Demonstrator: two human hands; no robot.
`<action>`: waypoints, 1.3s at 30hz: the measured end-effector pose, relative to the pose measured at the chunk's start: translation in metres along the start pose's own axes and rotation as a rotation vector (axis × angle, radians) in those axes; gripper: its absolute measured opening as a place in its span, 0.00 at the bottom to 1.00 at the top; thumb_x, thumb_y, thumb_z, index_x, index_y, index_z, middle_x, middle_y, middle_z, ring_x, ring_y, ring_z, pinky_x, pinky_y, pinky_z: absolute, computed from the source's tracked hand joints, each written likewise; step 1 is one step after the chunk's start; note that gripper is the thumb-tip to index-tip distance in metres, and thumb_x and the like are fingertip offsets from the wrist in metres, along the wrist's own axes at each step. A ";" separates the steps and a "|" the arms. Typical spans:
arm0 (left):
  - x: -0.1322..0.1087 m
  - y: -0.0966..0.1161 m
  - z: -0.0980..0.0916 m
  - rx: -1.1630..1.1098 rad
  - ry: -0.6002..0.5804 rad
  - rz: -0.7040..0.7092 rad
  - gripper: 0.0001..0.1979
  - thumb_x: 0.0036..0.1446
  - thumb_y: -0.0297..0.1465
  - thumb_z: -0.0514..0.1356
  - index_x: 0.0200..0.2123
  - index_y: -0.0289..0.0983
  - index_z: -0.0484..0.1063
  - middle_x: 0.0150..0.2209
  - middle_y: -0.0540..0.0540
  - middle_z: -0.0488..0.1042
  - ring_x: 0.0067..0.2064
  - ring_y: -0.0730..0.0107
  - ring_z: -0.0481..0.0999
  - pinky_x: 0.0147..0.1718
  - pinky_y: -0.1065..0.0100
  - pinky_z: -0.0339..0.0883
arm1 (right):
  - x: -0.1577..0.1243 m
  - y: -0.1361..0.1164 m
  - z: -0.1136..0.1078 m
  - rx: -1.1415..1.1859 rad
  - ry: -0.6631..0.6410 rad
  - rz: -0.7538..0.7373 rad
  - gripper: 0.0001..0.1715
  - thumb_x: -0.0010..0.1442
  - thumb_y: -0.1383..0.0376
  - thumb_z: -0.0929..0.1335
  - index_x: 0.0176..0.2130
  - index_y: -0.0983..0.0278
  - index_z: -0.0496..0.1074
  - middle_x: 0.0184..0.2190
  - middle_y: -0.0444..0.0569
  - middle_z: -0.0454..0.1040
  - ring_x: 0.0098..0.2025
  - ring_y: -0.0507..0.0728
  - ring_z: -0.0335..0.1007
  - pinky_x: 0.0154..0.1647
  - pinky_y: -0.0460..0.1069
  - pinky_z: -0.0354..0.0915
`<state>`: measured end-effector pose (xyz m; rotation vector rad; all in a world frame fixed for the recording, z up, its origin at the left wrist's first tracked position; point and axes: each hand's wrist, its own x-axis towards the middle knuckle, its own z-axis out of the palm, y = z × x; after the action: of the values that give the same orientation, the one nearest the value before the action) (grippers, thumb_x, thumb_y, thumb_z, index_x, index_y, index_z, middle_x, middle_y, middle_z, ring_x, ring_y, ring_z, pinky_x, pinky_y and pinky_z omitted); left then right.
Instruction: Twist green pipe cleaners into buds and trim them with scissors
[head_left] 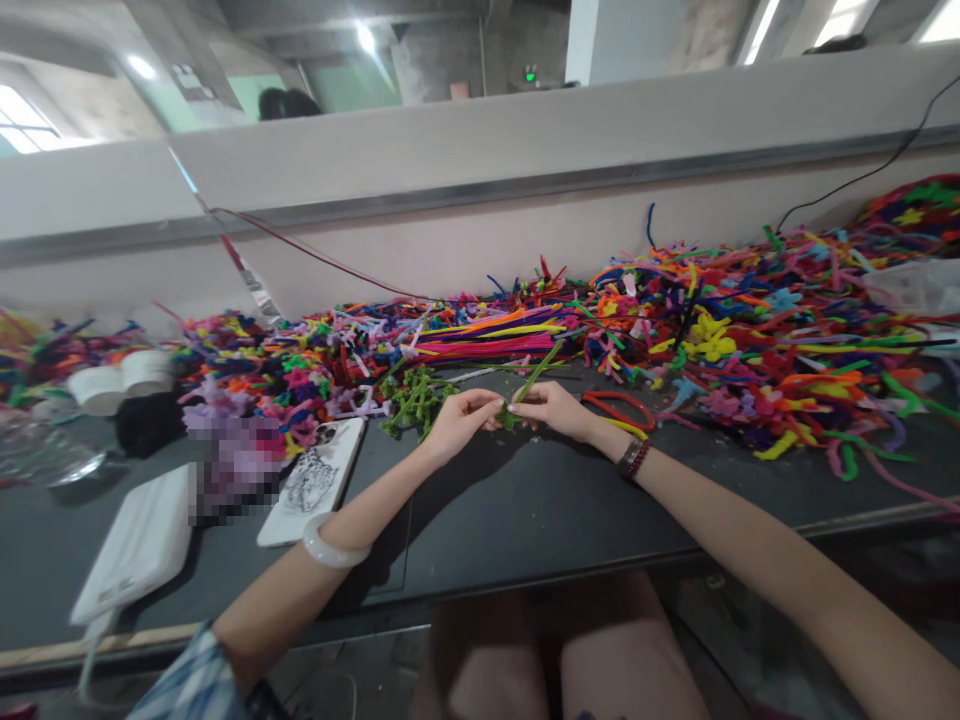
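- Both hands are together, with the left hand and the right hand pinching a green pipe cleaner between their fingertips, above the tabletop.
- A cluster of twisted green pieces lies just beyond the left hand and appears to be finished work.
- Straight, apparently unworked pipe cleaners are gathered behind the hands, and a large mixed heap spreads to the right, so much material appears to be left.
- A red loop lies just beside the right hand.
- Forward movement is bounded by the heap's front edge, close beyond the hands.
- Leftward movement is limited by a phone near the left forearm.
- The forearms lie over the dark table, whose near edge runs below them and bounds movement toward the body.
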<state>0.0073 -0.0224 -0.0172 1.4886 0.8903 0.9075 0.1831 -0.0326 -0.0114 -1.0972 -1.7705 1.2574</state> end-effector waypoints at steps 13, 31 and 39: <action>0.002 -0.003 -0.001 0.093 0.019 0.014 0.13 0.43 0.38 0.59 0.27 0.33 0.71 0.21 0.51 0.69 0.23 0.77 0.65 0.23 0.74 0.59 | 0.000 0.006 0.004 -0.039 -0.092 -0.006 0.17 0.46 0.57 0.67 0.26 0.70 0.70 0.19 0.44 0.67 0.20 0.46 0.60 0.21 0.43 0.57; 0.000 -0.001 0.000 0.161 -0.029 0.060 0.13 0.46 0.38 0.56 0.26 0.32 0.69 0.20 0.51 0.67 0.22 0.78 0.63 0.23 0.74 0.58 | -0.001 0.003 0.007 0.029 -0.116 0.002 0.14 0.46 0.59 0.67 0.24 0.69 0.68 0.16 0.42 0.65 0.18 0.46 0.58 0.19 0.43 0.55; -0.004 0.003 0.001 0.227 -0.115 0.155 0.12 0.50 0.36 0.54 0.25 0.32 0.68 0.22 0.50 0.67 0.24 0.76 0.66 0.25 0.73 0.59 | 0.001 -0.002 0.003 0.179 0.013 0.004 0.13 0.44 0.59 0.69 0.22 0.67 0.66 0.17 0.40 0.65 0.19 0.46 0.59 0.22 0.44 0.57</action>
<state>0.0061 -0.0266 -0.0148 1.8072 0.8233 0.8438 0.1799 -0.0335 -0.0100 -1.0054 -1.6119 1.3789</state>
